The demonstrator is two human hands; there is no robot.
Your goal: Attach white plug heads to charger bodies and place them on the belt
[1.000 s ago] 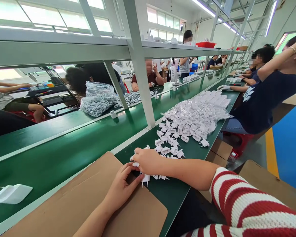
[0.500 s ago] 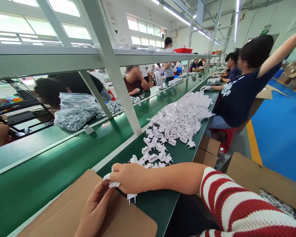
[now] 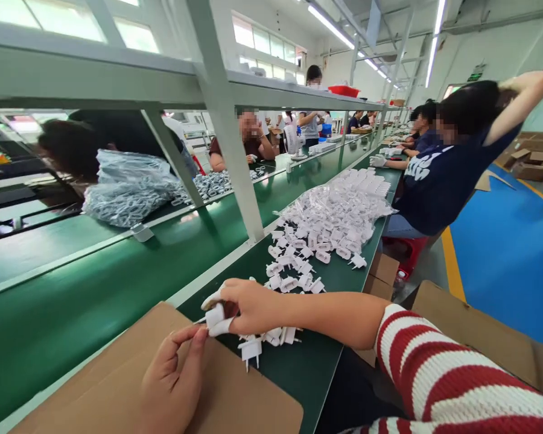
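Over the cardboard sheet's far corner, my right hand pinches a small white plug between thumb and forefinger; white covers wrap those fingertips. My left hand is closed in a pinch, its thumb and forefinger meeting at the plug's lower left edge. A thin pin points left from the plug, and the fingertips hide what else is there. Just below my right hand, a loose two-pin white plug lies on the green bench. More white plugs are scattered beyond my right forearm.
Brown cardboard covers the near bench. A plastic bag of white plugs spreads farther along. The green conveyor runs at left, beside a metal post. Across it lies a bag of grey parts. A co-worker sits at right.
My hands have drawn slightly apart, and the white plug between them now shows more clearly. My view has shifted a little. The co-worker at right has bent the raised arm behind the head.
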